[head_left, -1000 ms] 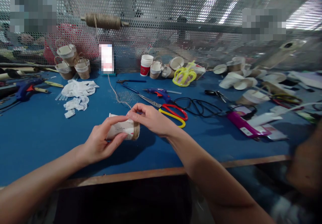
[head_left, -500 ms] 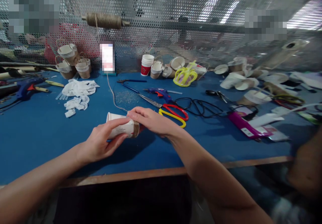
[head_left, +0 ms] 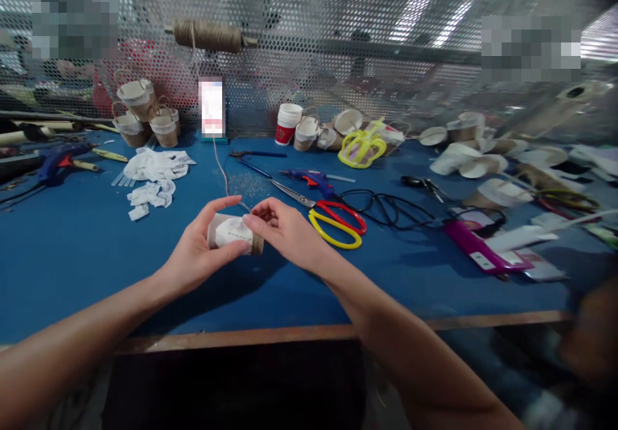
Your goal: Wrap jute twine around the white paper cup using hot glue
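A white paper cup lies on its side above the blue table, its base end wound with brown twine. My left hand grips the cup near its rim, thumb in front and fingers behind. At the base end my right hand is closed on the cup, thumb on its wall and fingers curled near the twine. From there a strand of twine runs back toward the bright phone screen. The spool of twine hangs on the mesh above.
Scissors with red and yellow handles, pliers and a blue glue gun lie beyond my hands. White cloth scraps sit left. Twine-wrapped cups stand at the back; a purple device lies right.
The cup has turned about its length, so its printing sits differently. My left fingers have lifted and spread over it, and my right thumb has come round to the front.
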`<state>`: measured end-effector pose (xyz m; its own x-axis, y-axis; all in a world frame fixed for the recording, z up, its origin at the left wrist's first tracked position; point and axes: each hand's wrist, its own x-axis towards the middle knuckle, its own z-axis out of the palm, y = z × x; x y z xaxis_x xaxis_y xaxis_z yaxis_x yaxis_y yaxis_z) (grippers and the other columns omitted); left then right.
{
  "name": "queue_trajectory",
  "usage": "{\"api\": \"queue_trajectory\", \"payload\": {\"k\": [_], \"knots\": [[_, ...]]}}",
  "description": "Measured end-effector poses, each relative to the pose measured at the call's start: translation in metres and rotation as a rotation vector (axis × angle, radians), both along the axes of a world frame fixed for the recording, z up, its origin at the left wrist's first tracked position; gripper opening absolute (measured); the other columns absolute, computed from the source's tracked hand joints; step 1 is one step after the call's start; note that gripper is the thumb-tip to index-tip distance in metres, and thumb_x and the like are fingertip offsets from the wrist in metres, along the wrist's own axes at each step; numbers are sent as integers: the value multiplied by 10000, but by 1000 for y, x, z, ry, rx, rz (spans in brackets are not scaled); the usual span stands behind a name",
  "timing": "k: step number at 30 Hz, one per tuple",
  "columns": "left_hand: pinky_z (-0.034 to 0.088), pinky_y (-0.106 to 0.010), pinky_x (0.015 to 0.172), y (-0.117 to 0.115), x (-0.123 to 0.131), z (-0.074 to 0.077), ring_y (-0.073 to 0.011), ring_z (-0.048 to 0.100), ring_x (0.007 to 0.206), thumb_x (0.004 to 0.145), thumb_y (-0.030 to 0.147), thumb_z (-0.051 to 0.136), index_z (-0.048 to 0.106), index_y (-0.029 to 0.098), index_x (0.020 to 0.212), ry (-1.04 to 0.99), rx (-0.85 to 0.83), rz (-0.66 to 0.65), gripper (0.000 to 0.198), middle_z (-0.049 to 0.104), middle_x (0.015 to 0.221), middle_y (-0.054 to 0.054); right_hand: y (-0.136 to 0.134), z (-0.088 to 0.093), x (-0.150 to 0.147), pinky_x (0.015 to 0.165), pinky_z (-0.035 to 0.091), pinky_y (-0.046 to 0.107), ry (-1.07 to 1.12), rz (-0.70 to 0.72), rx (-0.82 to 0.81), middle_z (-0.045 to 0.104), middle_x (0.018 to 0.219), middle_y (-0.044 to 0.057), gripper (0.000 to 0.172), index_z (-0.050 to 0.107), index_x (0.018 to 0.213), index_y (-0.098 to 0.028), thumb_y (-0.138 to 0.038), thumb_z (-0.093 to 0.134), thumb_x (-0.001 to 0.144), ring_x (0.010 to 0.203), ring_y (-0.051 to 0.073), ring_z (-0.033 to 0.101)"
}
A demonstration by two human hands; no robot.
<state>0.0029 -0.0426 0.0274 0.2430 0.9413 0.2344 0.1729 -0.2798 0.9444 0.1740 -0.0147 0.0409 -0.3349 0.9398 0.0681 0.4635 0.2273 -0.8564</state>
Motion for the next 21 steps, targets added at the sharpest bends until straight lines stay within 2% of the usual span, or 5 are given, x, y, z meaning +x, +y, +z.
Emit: {"api": "queue_trajectory", "payload": {"k": [3, 7, 12, 17, 21], "knots": [[429, -176, 506, -1, 1, -1, -85, 502, 559, 732, 246, 640, 504, 155, 1141, 29, 7, 7, 441, 597, 761, -6, -2, 3, 0, 659, 434, 295, -3, 45, -13, 601, 815, 52, 275, 530, 858, -161, -428, 538, 794, 712, 143, 548], [439, -176, 527, -4, 1, -1, -92, 525, 599, 743, 235, 629, 526, 165, 1103, 91, 99, 20, 381, 624, 845, -24, 0, 7, 3, 676, 426, 276, 65, 105, -62, 601, 838, 43, 273, 560, 882, -155, -414, 541, 797, 746, 133, 541], [463, -177, 580, -7, -2, -2, -106, 570, 662, 759, 208, 619, 521, 185, 1113, 160, 210, -2, 368, 640, 880, -18, 3, 5, 6, 698, 433, 279, 200, 69, -89, 589, 840, 33, 277, 554, 882, -160, -424, 519, 806, 766, 132, 547], [470, -173, 595, -6, -3, -5, -101, 581, 690, 776, 208, 617, 505, 202, 1142, 171, 267, 41, 382, 633, 944, -25, 0, 13, 12, 619, 413, 273, 94, -35, -21, 561, 729, 9, 258, 527, 767, -175, -429, 573, 761, 652, 119, 508], [471, -174, 596, -5, -3, -6, -101, 587, 692, 787, 206, 607, 500, 186, 1146, 184, 278, 96, 375, 634, 956, -35, -3, 17, 12, 624, 411, 273, 104, 57, -132, 561, 718, 0, 228, 513, 791, -175, -357, 630, 718, 659, 120, 516]]}}
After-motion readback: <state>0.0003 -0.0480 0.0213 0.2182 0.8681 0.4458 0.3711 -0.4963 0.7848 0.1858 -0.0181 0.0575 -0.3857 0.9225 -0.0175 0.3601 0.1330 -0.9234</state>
